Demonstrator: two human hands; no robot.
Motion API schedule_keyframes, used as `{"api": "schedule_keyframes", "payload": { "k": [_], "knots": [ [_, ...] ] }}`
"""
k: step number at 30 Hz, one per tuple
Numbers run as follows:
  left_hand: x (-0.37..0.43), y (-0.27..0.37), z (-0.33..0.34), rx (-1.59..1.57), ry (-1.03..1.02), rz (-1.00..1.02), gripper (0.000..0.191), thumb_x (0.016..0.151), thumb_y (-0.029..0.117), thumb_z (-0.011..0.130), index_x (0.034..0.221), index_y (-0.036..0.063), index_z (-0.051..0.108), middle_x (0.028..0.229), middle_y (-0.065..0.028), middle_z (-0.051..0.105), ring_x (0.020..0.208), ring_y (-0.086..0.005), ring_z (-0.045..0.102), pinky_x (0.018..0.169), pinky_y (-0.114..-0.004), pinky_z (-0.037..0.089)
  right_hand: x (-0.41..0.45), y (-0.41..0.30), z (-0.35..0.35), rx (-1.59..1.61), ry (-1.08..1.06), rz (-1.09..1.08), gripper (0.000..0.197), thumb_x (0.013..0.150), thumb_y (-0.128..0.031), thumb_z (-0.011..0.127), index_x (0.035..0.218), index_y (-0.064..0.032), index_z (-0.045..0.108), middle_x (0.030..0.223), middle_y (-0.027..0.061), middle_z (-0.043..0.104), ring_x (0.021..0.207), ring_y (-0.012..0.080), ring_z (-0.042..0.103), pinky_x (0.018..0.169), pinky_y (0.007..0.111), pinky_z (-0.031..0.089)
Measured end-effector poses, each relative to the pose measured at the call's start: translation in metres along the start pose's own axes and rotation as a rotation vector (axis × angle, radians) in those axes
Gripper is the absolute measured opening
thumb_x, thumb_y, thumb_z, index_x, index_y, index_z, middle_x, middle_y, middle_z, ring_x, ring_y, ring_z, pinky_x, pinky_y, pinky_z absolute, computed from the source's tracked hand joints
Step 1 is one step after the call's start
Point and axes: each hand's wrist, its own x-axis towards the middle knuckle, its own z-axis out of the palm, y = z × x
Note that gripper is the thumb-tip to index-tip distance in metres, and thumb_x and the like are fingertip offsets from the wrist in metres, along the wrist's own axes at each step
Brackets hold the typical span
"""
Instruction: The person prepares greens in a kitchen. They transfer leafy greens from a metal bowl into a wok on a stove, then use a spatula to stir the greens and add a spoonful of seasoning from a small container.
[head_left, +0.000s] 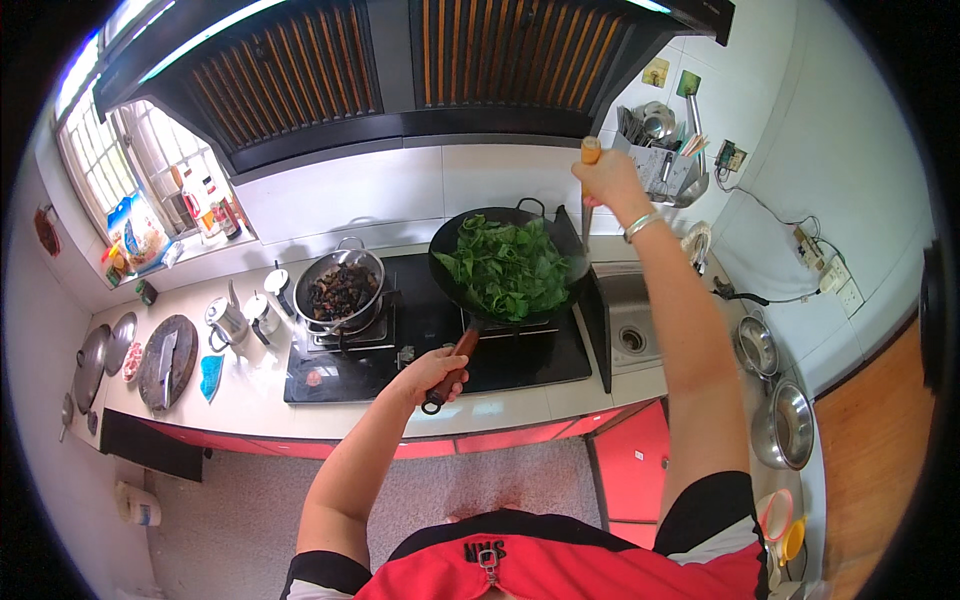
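Note:
My left hand (435, 375) is wrapped around the brown wooden handle (463, 346) of a black wok (444, 262). The wok rests on the right burner and is heaped with green leafy vegetables (510, 270). Raised at the wok's right, my right hand (609, 180) grips the wooden handle of a metal spatula (587, 225). The spatula points down to the right rim of the wok, where its blade is blurred beside the leaves.
On the left burner stands a steel pan (304, 289) of dark cooked food (343, 292). A cleaver (168, 360) lies on a round chopping board (184, 382) at left. The range hood (390, 127) hangs above; a sink (626, 300) is right of the stove.

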Motion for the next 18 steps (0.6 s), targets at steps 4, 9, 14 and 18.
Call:
{"api": "schedule_keyframes", "payload": {
  "k": [4,9,14,18],
  "knots": [
    [0.006,0.000,0.003,0.026,-0.007,-0.006,0.021,0.090,0.018,0.049,0.106,0.0093,0.038,0.071,-0.0048,0.051,0.048,-0.0123,0.050,0.040,-0.028,0.043,-0.013,0.047,0.044,0.358,0.046,0.073,0.025,0.074,-0.017,0.059,0.074,0.0079,0.058,0.062,0.0143,0.061,0.050,0.0180,0.063,0.045,0.025,0.052],
    [0.003,-0.001,-0.003,-0.007,-0.007,-0.008,0.021,0.090,0.018,0.049,0.106,0.0100,0.038,0.071,-0.0045,0.051,0.048,-0.0121,0.050,0.040,-0.027,0.044,-0.060,0.019,0.039,0.142,-0.142,-0.383,0.018,0.079,-0.016,0.059,0.085,0.0012,0.061,0.070,0.0077,0.063,0.064,0.0115,0.063,0.059,0.020,0.051],
    [0.003,0.000,-0.003,0.021,-0.001,-0.009,0.021,0.090,0.019,0.048,0.106,0.0103,0.037,0.070,-0.0039,0.051,0.048,-0.0116,0.050,0.040,-0.027,0.044,-0.084,0.008,-0.015,0.406,-0.238,-0.201,0.017,0.079,-0.010,0.060,0.091,0.0016,0.060,0.077,0.0069,0.063,0.064,0.0116,0.063,0.059,0.021,0.052],
    [0.007,-0.002,-0.002,0.038,-0.014,0.009,0.023,0.090,0.020,0.049,0.108,0.0090,0.040,0.073,-0.0046,0.053,0.050,-0.0104,0.051,0.039,-0.025,0.043,-0.056,0.053,-0.022,0.394,-0.047,-0.083,0.017,0.076,-0.013,0.060,0.083,0.0024,0.062,0.068,0.0086,0.062,0.058,0.0122,0.063,0.054,0.023,0.051]
  ]
}}
